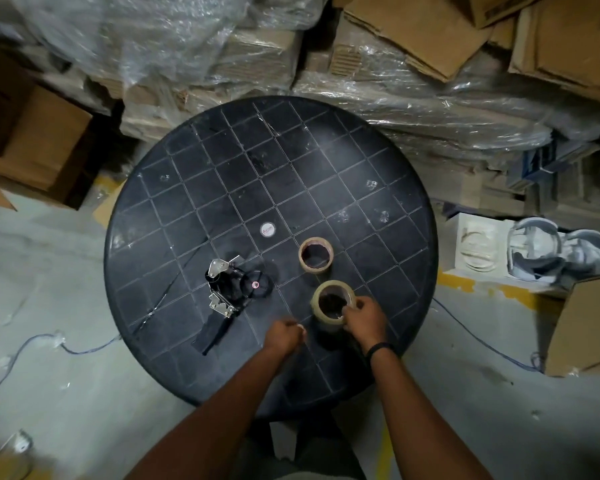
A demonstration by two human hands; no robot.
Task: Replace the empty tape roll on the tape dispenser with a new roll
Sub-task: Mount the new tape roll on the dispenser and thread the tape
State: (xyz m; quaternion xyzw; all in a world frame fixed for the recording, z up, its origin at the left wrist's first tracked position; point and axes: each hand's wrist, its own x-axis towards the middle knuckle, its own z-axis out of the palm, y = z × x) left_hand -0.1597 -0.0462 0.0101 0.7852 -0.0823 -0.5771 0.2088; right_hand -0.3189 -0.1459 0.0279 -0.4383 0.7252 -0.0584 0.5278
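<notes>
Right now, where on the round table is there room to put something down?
The far half of the table, beyond the empty roll, is bare. The near part is crowded: tape dispenser, new roll, the left hand and the right hand.

The right hand (364, 317) covers the near right rim of the clear tape roll (331, 301), the left hand's (284, 336) curled fingertips are blurred so any tape end pinched there cannot be told, and the dispenser's (227, 292) dark body blends into the surface (222, 188).
</notes>
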